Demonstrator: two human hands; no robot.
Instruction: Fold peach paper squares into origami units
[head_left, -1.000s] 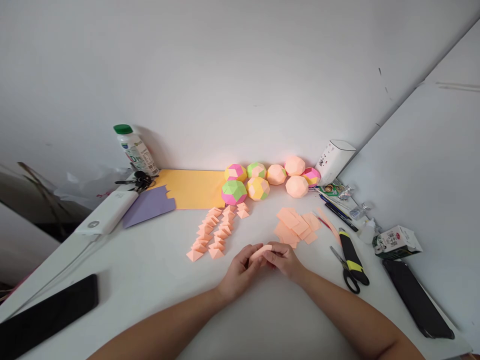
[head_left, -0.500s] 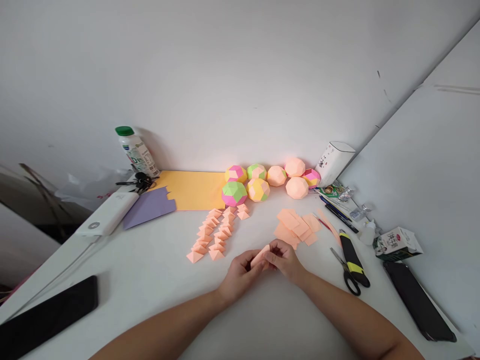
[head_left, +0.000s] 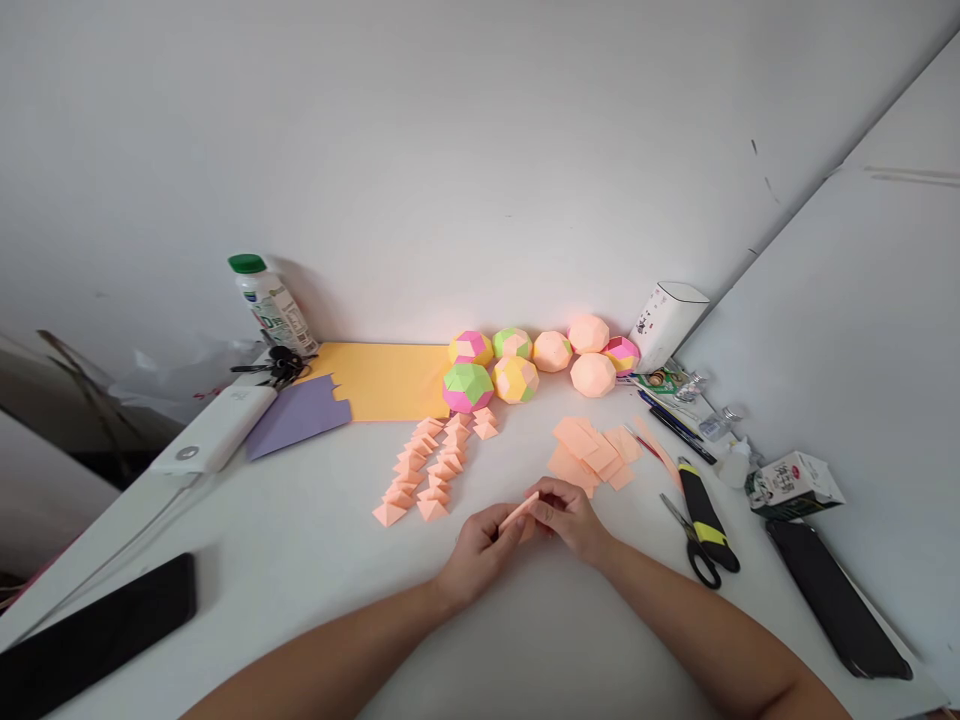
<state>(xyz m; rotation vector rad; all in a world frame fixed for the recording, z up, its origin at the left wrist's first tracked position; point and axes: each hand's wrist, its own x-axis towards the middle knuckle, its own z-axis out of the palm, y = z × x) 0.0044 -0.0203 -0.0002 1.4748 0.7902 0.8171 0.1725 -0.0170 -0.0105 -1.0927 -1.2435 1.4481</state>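
A small piece of peach paper [head_left: 519, 511] is pinched between my two hands above the white table. My left hand [head_left: 482, 546] is closed on its left side, thumb along the near face. My right hand [head_left: 568, 520] grips the other side, with its fingers curled behind. My fingers hide part of the paper, so its folds are hard to make out. Just beyond my right hand lies a loose pile of flat peach paper pieces [head_left: 589, 452]. To the left, folded peach paper units [head_left: 405, 475] lie in overlapping rows.
Several faceted paper balls [head_left: 517, 380] sit against the wall. Yellow paper [head_left: 397, 385] and purple paper [head_left: 296, 418] lie at left, near a bottle [head_left: 276, 308] and a white power strip [head_left: 217, 430]. Scissors [head_left: 694, 550], a utility knife [head_left: 707, 515], pens and a carton [head_left: 793, 485] are at right.
The peach paper has tilted slightly and shows a narrower edge between my fingers. My hands stay in nearly the same place, and the view has shifted very little.
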